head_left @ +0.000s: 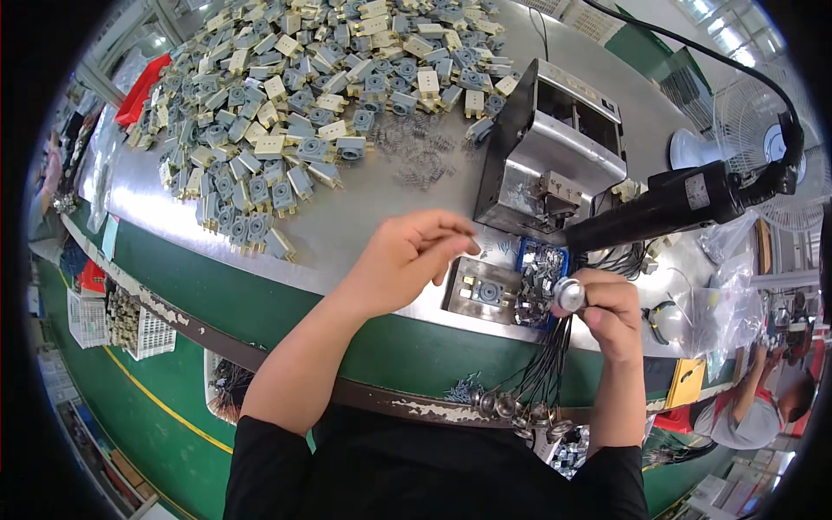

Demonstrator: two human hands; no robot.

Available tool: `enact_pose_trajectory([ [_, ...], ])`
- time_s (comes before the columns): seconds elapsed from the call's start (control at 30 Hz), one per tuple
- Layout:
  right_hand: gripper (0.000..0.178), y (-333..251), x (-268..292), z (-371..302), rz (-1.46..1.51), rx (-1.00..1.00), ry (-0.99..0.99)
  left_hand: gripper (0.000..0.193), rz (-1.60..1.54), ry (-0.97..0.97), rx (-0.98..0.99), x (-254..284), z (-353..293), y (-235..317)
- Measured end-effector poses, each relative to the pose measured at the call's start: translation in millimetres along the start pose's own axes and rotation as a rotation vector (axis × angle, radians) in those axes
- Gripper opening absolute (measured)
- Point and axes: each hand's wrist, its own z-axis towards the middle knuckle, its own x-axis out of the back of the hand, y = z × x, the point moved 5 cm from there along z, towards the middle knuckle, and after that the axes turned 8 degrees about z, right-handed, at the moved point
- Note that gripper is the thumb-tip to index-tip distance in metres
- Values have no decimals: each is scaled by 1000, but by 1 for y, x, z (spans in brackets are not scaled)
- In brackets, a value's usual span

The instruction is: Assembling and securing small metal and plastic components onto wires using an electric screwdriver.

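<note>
- Round metal part [569, 295]: in the right hand's [614, 314] pinch, by the blue tray [522, 252]; likely rigid, fairly light, slick; best taken by its rim.
- Its round face points up toward the camera; the disc shows no long axis.
- Left hand [416, 256]: loosely curled near the metal fixture [473, 310]; cannot tell whether it pinches anything.
- Beyond: grey-and-cream blocks [270, 146] heaped on the tabletop [338, 208].

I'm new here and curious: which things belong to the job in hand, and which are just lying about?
Likely in the job:
round metal piece in the right hand
grey block in metal holder
blue tray of metal parts

Apparently just lying about:
white fan
red tray
clear plastic
</note>
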Motion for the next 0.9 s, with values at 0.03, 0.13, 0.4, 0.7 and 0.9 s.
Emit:
enact_pose_trajectory([
  [0.03,24,0,1,-2,102,-14,22,20,5,-4,5,-1,-2,-1],
  [0.13,39,7,2,-6,103,-44,146,15,250,-53,-89,-10,-4,-6],
  [0.4,30,17,9,-13,245,-53,264,19,442,-105,-199,-30,-1,-1],
  [0.7,21,14,-9,3,127,-206,187,24,476,-121,-160,-32,0,-6],
  [0.9,20,11,-19,12,-25,-131,194,39,427,-48,-261,-35,0,15],
])
